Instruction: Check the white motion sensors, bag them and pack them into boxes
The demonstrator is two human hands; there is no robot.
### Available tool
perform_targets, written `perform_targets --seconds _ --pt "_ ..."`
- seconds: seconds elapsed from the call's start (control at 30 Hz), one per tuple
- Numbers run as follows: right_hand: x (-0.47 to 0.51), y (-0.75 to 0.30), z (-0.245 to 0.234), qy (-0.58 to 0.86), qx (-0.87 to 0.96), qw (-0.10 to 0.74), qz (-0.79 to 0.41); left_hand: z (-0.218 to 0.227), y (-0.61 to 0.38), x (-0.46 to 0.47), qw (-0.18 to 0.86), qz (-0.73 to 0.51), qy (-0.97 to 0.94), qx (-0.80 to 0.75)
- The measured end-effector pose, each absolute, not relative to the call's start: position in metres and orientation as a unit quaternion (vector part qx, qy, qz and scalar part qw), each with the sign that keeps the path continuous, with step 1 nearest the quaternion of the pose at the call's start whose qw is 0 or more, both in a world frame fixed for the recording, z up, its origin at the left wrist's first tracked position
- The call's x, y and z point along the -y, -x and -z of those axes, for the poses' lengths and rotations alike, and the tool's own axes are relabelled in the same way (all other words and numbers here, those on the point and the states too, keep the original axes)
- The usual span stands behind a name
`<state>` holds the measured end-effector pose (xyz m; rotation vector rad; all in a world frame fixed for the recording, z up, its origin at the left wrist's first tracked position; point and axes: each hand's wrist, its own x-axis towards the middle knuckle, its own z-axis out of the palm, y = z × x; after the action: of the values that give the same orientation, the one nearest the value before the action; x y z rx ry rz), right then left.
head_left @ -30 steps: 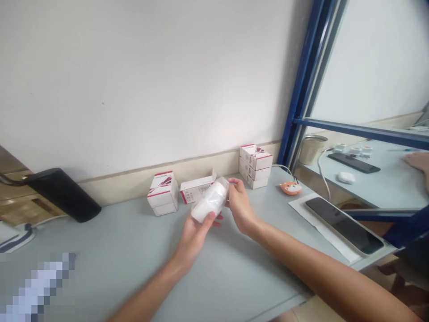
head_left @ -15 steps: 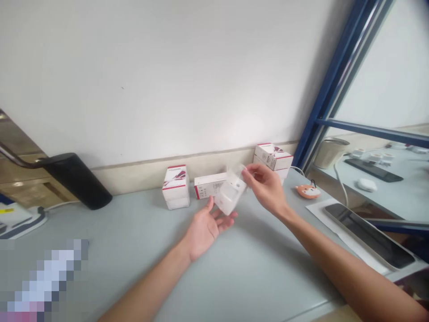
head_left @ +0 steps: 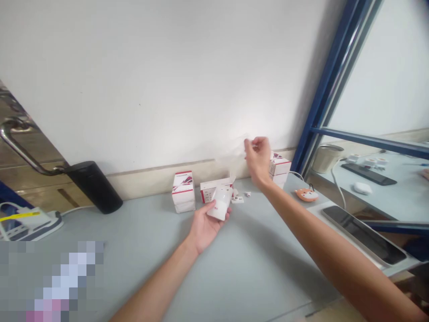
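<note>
My left hand [head_left: 204, 229] cradles a white plastic device [head_left: 220, 202] against the palm, with the fingers curled around it. Higher up, my right hand [head_left: 258, 157] pinches a thin clear plastic wrap [head_left: 232, 153], which is faint against the wall. Just behind the device stands an open white box with red trim [head_left: 214, 190]. Small white pieces [head_left: 237, 199] lie on the table to its right. A stack of white-and-red boxes [head_left: 183, 191] stands to the left, and another stack [head_left: 279, 167] is partly hidden behind my right hand.
The pale grey table [head_left: 234, 264] meets a white wall behind. On it are a black cylinder [head_left: 95, 187], an orange fox-shaped item [head_left: 306, 194] and a dark phone [head_left: 363, 235] near the right edge. A blue metal frame [head_left: 335, 85] stands at the right.
My right hand has risen and drawn the clear wrap off the white device, which now sits bare in my left hand. Small white pieces now show beside the open box.
</note>
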<state>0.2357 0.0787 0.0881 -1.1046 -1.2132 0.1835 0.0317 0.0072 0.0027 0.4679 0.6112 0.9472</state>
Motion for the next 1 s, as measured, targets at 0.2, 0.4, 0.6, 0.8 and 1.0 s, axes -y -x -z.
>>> perform_targets --seconds 0.2,0.4,0.6,0.8,1.0 --pt "-0.094 -0.213 -0.049 0.609 0.587 0.531 -0.043 -0.007 -0.033 -0.001 0.815 -0.439 -0.235 -0.296" --pt "-0.047 -0.232 -0.039 0.548 0.643 0.531 -0.065 -0.004 -0.036 -0.004 0.825 -0.436 -0.237 -0.269" --pt "-0.013 -0.232 -0.025 0.504 0.609 0.506 -0.344 -0.002 -0.041 -0.003 0.798 -0.439 -0.260 -0.322" --pt "-0.017 -0.233 -0.016 0.498 0.565 0.496 -0.433 -0.005 -0.045 0.002 0.760 -0.466 -0.294 -0.344" --pt "-0.029 -0.258 -0.032 0.502 0.477 0.643 -0.328 -0.006 -0.046 0.005 0.763 -0.431 -0.355 -0.327"
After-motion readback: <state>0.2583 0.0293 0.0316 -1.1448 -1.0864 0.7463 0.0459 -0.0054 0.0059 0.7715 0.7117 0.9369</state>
